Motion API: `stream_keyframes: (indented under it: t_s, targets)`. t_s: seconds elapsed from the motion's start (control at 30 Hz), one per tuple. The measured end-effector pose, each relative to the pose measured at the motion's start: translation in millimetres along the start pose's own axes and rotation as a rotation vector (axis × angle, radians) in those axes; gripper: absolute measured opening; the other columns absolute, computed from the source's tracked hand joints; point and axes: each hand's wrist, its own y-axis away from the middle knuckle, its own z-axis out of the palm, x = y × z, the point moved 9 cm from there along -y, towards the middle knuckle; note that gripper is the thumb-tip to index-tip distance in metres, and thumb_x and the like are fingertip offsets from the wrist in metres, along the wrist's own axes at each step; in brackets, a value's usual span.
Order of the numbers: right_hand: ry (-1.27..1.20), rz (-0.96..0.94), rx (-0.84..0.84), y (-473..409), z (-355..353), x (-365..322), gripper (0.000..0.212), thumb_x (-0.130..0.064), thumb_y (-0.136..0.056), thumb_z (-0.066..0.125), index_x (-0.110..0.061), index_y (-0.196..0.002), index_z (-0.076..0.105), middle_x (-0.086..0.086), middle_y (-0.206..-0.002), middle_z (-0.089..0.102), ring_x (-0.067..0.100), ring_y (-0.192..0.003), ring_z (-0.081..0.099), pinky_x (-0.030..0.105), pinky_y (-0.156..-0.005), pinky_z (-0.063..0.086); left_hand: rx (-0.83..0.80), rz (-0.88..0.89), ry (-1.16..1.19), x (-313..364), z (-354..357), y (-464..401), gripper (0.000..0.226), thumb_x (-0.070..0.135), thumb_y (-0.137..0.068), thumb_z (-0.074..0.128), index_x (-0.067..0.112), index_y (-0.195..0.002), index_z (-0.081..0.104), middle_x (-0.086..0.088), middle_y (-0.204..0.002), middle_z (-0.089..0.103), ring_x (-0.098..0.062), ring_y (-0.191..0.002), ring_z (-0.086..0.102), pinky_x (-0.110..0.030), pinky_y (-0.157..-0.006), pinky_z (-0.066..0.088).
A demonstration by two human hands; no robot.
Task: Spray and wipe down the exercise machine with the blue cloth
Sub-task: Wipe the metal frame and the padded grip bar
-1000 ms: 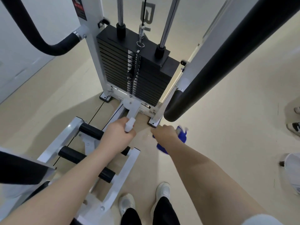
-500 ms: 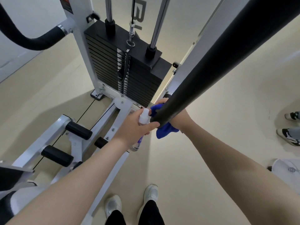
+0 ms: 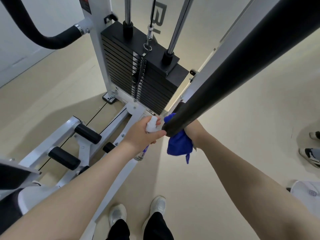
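Curled tight, the left hand (image 3: 143,134) grips a spray bottle (image 3: 150,126) just beside the black padded bar (image 3: 225,75) end. Under that bar end, the right hand (image 3: 194,130) clutches the bunched blue cloth (image 3: 179,144) against the padding.

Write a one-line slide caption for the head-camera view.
Left hand grips a spray bottle while the right hand holds a blue cloth against the machine's black padded handle.
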Motion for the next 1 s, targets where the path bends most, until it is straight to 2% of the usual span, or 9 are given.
stream_keyframes:
  t_s: [0.13, 0.27, 0.4, 0.53, 0.6, 0.77, 0.87, 0.93, 1.0]
  targets:
    - [-0.172, 0.128, 0.024, 29.4, -8.8, -2.4, 0.025, -0.007, -0.093, 0.043, -0.019, -0.074, 0.051, 0.009, -0.08, 0.058, 0.017, -0.068, 0.053, 0.038, -0.074, 0.05, 0.043, -0.021, -0.019, 6.1, -6.5, 7.1, 0.038, 0.026, -0.084, 0.065, 0.021, -0.119, 0.05, -0.002, -0.112, 0.058, -0.017, -0.08, 0.06, -0.035, -0.077, 0.054]
    - [-0.626, 0.227, 0.141, 59.4, -16.8, -0.5, 0.013, -0.014, -0.087, 0.051, -0.014, -0.075, 0.057, 0.008, -0.069, 0.062, 0.023, -0.067, 0.059, 0.033, -0.065, 0.051, 0.061, -0.001, 0.004, 20.5, -12.3, 13.4, 0.026, 0.025, -0.085, 0.064, 0.025, -0.108, 0.051, -0.002, -0.094, 0.059, -0.014, -0.07, 0.056, -0.026, -0.063, 0.051]
    - [-0.712, 0.193, 0.358, 65.6, 10.4, 25.0, 0.009, -0.019, -0.094, 0.04, -0.021, -0.095, 0.049, 0.001, -0.086, 0.056, 0.016, -0.077, 0.055, 0.032, -0.074, 0.046, 0.076, -0.003, 0.004, 23.1, -14.7, 18.5, 0.03, 0.028, -0.086, 0.063, 0.028, -0.114, 0.051, 0.002, -0.095, 0.057, -0.012, -0.08, 0.057, -0.028, -0.068, 0.052]
    - [-0.996, 0.456, 0.303, 67.9, 57.9, 54.3, 0.025, -0.029, -0.087, 0.045, -0.017, -0.107, 0.053, 0.005, -0.095, 0.06, 0.02, -0.079, 0.056, 0.027, -0.068, 0.045, 0.089, 0.018, -0.01, 17.4, -18.5, 36.4, 0.031, 0.026, -0.088, 0.06, 0.026, -0.117, 0.05, -0.002, -0.089, 0.06, -0.011, -0.068, 0.058, -0.027, -0.066, 0.052]
    - [-1.073, 0.374, 0.31, 72.2, 50.5, 34.0, 0.029, -0.025, -0.082, 0.047, -0.015, -0.109, 0.053, 0.01, -0.1, 0.063, 0.027, -0.084, 0.059, 0.03, -0.068, 0.047, 0.076, 0.059, 0.0, 18.7, -21.9, 43.8, 0.028, 0.023, -0.089, 0.059, 0.026, -0.115, 0.052, -0.003, -0.099, 0.062, -0.011, -0.069, 0.06, -0.028, -0.068, 0.053]
    - [-1.263, 0.057, 0.182, 112.5, 13.5, -26.7, 0.018, -0.014, -0.087, 0.038, -0.013, -0.07, 0.046, 0.007, -0.063, 0.048, 0.021, -0.057, 0.047, 0.025, -0.058, 0.041, 0.079, 0.148, -0.007, 43.5, -27.3, 54.9, 0.023, 0.025, -0.088, 0.059, 0.031, -0.109, 0.051, 0.005, -0.099, 0.062, -0.014, -0.078, 0.062, -0.029, -0.069, 0.053]
    - [-1.27, -0.072, 0.216, 108.9, 15.6, -29.9, 0.013, -0.015, -0.079, 0.048, -0.016, -0.091, 0.045, 0.009, -0.083, 0.05, 0.024, -0.07, 0.049, 0.033, -0.067, 0.044, 0.059, 0.184, -0.017, 51.3, -27.0, 57.2, 0.019, 0.024, -0.087, 0.06, 0.029, -0.105, 0.055, 0.004, -0.096, 0.064, -0.013, -0.076, 0.061, -0.03, -0.068, 0.052]
    - [-1.063, -0.25, 0.428, 111.1, 13.2, -24.6, 0.026, -0.011, -0.08, 0.049, -0.03, -0.095, 0.042, 0.007, -0.094, 0.048, 0.023, -0.081, 0.05, 0.037, -0.072, 0.046, 0.016, 0.184, 0.009, 48.9, -23.4, 56.1, 0.016, 0.02, -0.087, 0.061, 0.023, -0.102, 0.06, -0.003, -0.093, 0.065, -0.013, -0.073, 0.062, -0.029, -0.064, 0.052]
    - [-0.606, -0.52, 0.604, 121.0, 20.2, -26.1, 0.031, -0.006, -0.076, 0.049, -0.024, -0.099, 0.038, 0.009, -0.097, 0.042, 0.009, -0.091, 0.049, 0.028, -0.083, 0.047, -0.008, 0.116, 0.068, 34.5, -21.5, 52.9, 0.016, 0.013, -0.087, 0.059, 0.023, -0.1, 0.06, -0.007, -0.088, 0.065, -0.011, -0.065, 0.059, -0.025, -0.06, 0.048]
